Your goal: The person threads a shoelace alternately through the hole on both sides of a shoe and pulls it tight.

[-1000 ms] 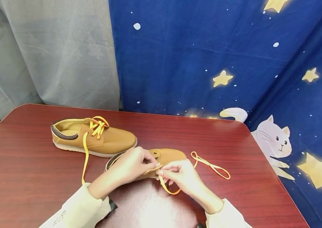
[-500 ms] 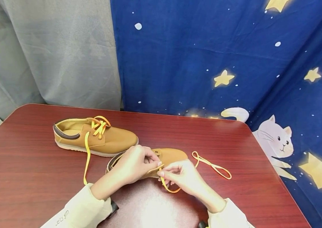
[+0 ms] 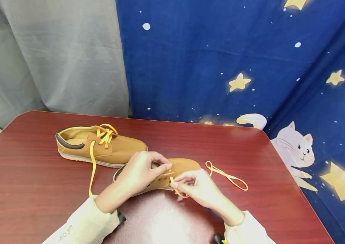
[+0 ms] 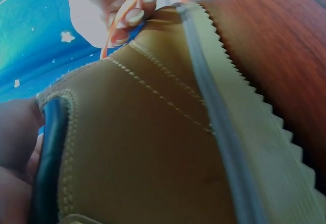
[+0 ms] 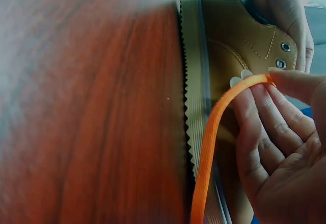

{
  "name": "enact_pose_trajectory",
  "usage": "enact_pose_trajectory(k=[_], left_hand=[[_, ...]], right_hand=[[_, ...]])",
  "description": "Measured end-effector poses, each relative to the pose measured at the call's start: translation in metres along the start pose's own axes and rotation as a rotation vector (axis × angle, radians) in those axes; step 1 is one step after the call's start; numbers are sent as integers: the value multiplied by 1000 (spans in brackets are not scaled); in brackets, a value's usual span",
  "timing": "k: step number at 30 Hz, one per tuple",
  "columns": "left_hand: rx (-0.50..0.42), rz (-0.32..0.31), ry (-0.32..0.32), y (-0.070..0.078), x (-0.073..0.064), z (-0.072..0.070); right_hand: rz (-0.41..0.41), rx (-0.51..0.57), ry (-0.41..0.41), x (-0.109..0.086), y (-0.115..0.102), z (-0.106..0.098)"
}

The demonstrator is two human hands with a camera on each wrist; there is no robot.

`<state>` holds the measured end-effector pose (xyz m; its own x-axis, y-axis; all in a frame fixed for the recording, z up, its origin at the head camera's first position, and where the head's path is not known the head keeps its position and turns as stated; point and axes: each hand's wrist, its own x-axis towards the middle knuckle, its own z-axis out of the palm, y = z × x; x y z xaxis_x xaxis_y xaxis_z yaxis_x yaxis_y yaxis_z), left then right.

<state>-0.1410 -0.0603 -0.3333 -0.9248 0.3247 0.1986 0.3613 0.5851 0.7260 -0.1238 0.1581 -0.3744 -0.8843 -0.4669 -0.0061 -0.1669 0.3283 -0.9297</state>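
Observation:
A tan shoe (image 3: 187, 164) with a pale sole lies on the table, toe to the right, under both hands. My left hand (image 3: 141, 171) reaches over its opening and pinches a short bit of yellow-orange shoelace (image 3: 170, 171) above the eyelet flap. On the near side, my right hand (image 3: 201, 188) pinches the same lace between thumb and fingers, close to the front eyelet. The right wrist view shows the lace (image 5: 208, 147) curving down from those fingers, with bare eyelets (image 5: 280, 63) beyond. In the left wrist view the shoe's side (image 4: 137, 132) fills the middle.
Behind and to the left stands a matching tan shoe (image 3: 126, 149), laced, one lace end (image 3: 93, 169) hanging onto the table. A looped stretch of lace (image 3: 231, 179) lies right of the right hand. The dark red table (image 3: 267, 162) ends at curtains behind.
My left hand has risen slightly from the flap's edge, drawing out a bit of lace. The near-side eyelets now show, and the lace loop below my right hand is smaller.

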Motion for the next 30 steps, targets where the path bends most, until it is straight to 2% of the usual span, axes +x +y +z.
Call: enact_pose_trajectory(k=[5, 9, 15, 18, 22, 30], left_hand=[[-36, -80, -87, 0, -2, -3], [-4, -117, -112, 2, -3, -3], [132, -14, -65, 3, -4, 0], [146, 11, -42, 2, -4, 2], [60, -32, -60, 2, -1, 5], [-215, -132, -156, -1, -1, 2]], right_hand=[[-40, -9, -10, 2, 0, 2], [-36, -14, -8, 1, 0, 2], [-17, -51, 55, 0, -2, 0], [2, -27, 114, 0, -2, -1], [-2, -11, 172, -1, -1, 0], [-50, -26, 140, 0, 0, 3]])
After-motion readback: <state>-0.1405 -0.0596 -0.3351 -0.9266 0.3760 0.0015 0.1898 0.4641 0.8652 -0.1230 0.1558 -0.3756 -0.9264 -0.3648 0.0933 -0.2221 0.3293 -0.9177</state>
